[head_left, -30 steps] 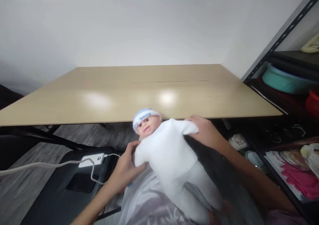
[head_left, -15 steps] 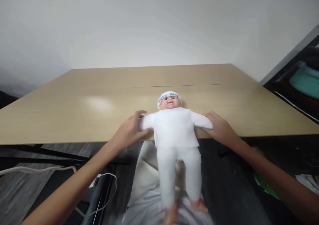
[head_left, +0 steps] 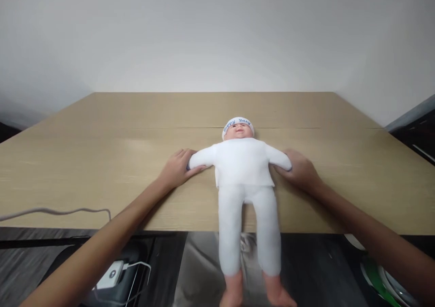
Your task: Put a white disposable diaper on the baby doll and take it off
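Note:
A baby doll (head_left: 243,164) in a white long-sleeved top, white trousers and a cap with blue lettering lies face up on the wooden table (head_left: 136,112). Its legs reach past the front edge, with the bare feet over my lap. My left hand (head_left: 179,167) is closed round the end of the sleeve on the left side of the view. On the other side, my right hand (head_left: 299,170) grips the opposite sleeve end. Both doll arms are spread outward, and their hands are hidden inside the sleeves or my fingers.
A pale cable (head_left: 54,211) crosses the table's front left. Below it, a white device (head_left: 110,275) with a plugged-in cord rests on something dark. Green and white round items (head_left: 377,275) sit low on the right. A pale wall (head_left: 217,35) stands behind the table.
The doll has moved farther onto the table, away from me, with both hands still on its sleeves. Its torso now lies on the tabletop. The camera view has shifted too.

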Demonstrator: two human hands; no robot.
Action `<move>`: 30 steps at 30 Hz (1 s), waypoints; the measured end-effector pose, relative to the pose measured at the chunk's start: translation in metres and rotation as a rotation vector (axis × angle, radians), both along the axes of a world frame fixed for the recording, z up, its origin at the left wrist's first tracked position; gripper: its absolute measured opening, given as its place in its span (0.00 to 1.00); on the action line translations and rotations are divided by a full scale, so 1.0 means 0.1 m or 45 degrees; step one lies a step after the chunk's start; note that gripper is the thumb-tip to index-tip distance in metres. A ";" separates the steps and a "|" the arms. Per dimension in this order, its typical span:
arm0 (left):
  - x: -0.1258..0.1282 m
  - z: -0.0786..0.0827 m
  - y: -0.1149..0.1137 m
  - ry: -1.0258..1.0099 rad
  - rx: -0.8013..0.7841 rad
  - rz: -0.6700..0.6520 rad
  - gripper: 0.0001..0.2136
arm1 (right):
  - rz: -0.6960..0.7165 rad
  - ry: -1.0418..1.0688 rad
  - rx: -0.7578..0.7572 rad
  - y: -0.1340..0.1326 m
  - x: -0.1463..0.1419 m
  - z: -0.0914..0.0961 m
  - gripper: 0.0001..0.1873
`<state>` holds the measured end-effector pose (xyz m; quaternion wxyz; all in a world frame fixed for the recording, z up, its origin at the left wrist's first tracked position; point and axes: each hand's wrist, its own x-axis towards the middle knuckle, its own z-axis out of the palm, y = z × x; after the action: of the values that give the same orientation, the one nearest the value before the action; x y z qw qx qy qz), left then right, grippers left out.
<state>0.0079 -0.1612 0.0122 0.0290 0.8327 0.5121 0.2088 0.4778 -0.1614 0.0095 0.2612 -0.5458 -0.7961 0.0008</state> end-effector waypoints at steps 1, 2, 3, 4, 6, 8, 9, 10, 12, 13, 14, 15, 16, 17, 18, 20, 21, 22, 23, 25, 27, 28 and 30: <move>-0.01 0.00 0.14 -0.015 -0.001 -0.003 0.32 | 0.006 0.000 -0.004 0.13 -0.01 0.00 0.18; -0.02 0.00 0.28 -0.031 0.002 0.007 0.33 | 0.012 0.000 -0.012 0.26 -0.01 0.00 0.18; -0.02 0.00 0.42 -0.048 0.010 0.022 0.33 | 0.016 0.001 -0.022 0.39 -0.02 0.01 0.20; -0.03 0.00 0.55 -0.069 0.025 0.040 0.33 | 0.019 0.004 -0.031 0.52 -0.02 0.01 0.21; -0.04 -0.01 0.81 -0.100 0.075 0.063 0.33 | 0.028 0.024 -0.043 0.77 -0.03 0.01 0.23; -0.05 -0.02 1.09 -0.100 0.134 0.086 0.34 | 0.034 0.053 -0.024 1.04 -0.06 0.01 0.24; -0.06 -0.03 1.24 -0.096 0.165 0.105 0.34 | 0.033 0.063 -0.006 1.18 -0.07 0.00 0.24; -0.07 -0.04 1.40 -0.093 0.195 0.126 0.35 | 0.029 0.067 0.015 1.32 -0.08 0.00 0.24; -0.10 -0.08 1.69 -0.103 0.249 0.165 0.36 | 0.018 0.064 0.061 1.59 -0.11 -0.02 0.23; -0.11 -0.09 1.83 -0.112 0.270 0.179 0.36 | 0.021 0.061 0.083 1.72 -0.12 -0.03 0.23; -0.13 -0.11 1.95 -0.121 0.283 0.188 0.35 | 0.029 0.054 0.102 1.85 -0.13 -0.04 0.23; -0.15 -0.12 2.06 -0.127 0.290 0.193 0.35 | 0.040 0.043 0.115 1.96 -0.13 -0.04 0.23; -0.16 -0.14 2.14 -0.130 0.290 0.193 0.34 | 0.050 0.029 0.123 2.05 -0.13 -0.05 0.24; -0.18 -0.15 2.20 -0.129 0.283 0.191 0.33 | 0.059 0.014 0.125 2.13 -0.12 -0.06 0.24; -0.19 -0.16 2.24 -0.123 0.270 0.185 0.32 | 0.067 0.000 0.122 2.20 -0.10 -0.07 0.25; -0.21 -0.17 2.27 -0.107 0.241 0.173 0.30 | 0.078 -0.018 0.109 2.27 -0.06 -0.10 0.28; -0.21 -0.17 2.27 -0.098 0.228 0.169 0.30 | 0.084 -0.025 0.102 2.29 -0.04 -0.11 0.30; -0.20 -0.16 2.26 -0.090 0.220 0.166 0.30 | 0.091 -0.031 0.094 2.30 -0.03 -0.12 0.32; -0.19 -0.16 2.24 -0.083 0.216 0.166 0.30 | 0.097 -0.038 0.084 2.30 -0.01 -0.13 0.34; -0.17 -0.14 2.20 -0.067 0.209 0.167 0.30 | 0.099 -0.051 0.064 2.30 0.00 -0.16 0.38; -0.16 -0.13 2.15 -0.049 0.207 0.177 0.30 | 0.091 -0.055 0.064 2.27 0.01 -0.18 0.41; -0.16 -0.12 2.11 -0.041 0.211 0.183 0.30 | 0.082 -0.051 0.078 2.25 0.01 -0.19 0.43; -0.16 -0.12 2.02 -0.036 0.228 0.202 0.31 | 0.056 -0.031 0.125 2.17 0.00 -0.21 0.47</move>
<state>-0.0078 0.0412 -0.0002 -0.0548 0.7857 0.5552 0.2672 0.4781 0.0557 -0.0118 0.2779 -0.5148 -0.8100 -0.0391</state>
